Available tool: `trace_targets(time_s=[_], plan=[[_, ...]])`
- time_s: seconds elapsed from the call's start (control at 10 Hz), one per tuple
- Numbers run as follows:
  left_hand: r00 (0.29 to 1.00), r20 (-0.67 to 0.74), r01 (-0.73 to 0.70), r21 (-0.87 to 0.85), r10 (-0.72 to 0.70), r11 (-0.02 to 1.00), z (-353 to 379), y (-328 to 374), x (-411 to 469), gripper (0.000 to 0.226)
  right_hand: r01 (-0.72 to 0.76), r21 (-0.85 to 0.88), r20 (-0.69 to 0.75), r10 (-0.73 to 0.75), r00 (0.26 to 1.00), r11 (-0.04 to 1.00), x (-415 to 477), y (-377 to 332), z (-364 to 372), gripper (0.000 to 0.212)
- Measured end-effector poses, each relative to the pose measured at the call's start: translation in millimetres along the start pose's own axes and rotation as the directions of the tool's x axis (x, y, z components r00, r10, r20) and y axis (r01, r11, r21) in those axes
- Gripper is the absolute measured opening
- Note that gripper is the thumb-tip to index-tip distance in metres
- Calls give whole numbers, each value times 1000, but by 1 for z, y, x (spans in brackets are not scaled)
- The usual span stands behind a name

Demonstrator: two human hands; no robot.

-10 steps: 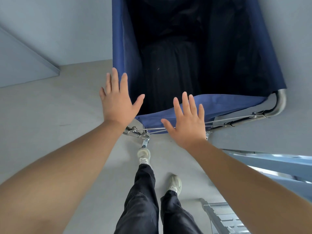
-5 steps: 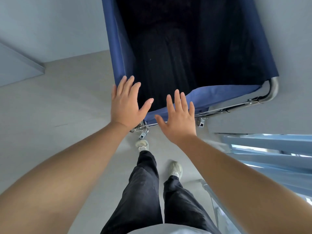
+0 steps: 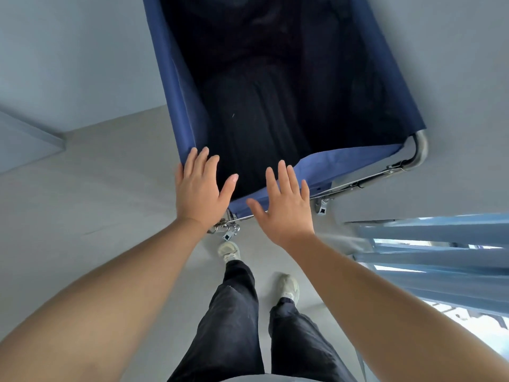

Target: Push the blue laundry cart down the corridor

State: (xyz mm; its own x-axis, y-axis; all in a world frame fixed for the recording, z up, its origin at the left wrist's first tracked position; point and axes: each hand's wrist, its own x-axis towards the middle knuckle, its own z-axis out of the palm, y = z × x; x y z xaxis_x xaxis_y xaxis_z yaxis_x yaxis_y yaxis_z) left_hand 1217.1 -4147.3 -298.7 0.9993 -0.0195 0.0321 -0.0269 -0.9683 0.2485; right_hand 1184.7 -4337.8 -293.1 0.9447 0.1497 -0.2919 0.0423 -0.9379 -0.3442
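Note:
The blue laundry cart (image 3: 176,86) fills the upper middle of the head view, a blue fabric bin on a chrome frame (image 3: 418,150), with dark cloth inside. My left hand (image 3: 199,190) is flat over the cart's near left corner, fingers spread and straight. My right hand (image 3: 286,205) is flat over the near fabric edge, fingers spread too. Neither hand is curled round the rim or the bar. Whether the palms touch the cart is hidden by the hands themselves.
Grey corridor floor (image 3: 96,188) lies to the left, meeting a pale wall (image 3: 68,56) with a ledge at the far left. Blue railing bars (image 3: 440,257) run along the right, close to the cart's corner. My legs and pale shoes (image 3: 228,250) are below the cart's near end.
The cart has turned a little, its near end swinging left in view. Both hands have come closer to its near edge and sit flat over it. I have stepped forward.

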Motion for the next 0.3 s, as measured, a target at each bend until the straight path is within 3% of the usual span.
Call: trace_targets(time_s=[0.1, 0.2, 0.3], plan=[[994, 90, 60, -47, -56, 997, -10, 7, -2, 66, -25, 294, 0, 27, 1000, 955, -9, 4, -30, 80], [983, 100, 180, -337, -155, 924, -30, 31, -5, 67, -61, 654, 16, 67, 998, 754, -15, 5, -76, 80], [946, 176, 315, -689, -272, 653, -67, 74, -13, 75, -31, 860, -5, 70, 998, 510, -29, 3, -126, 75]])
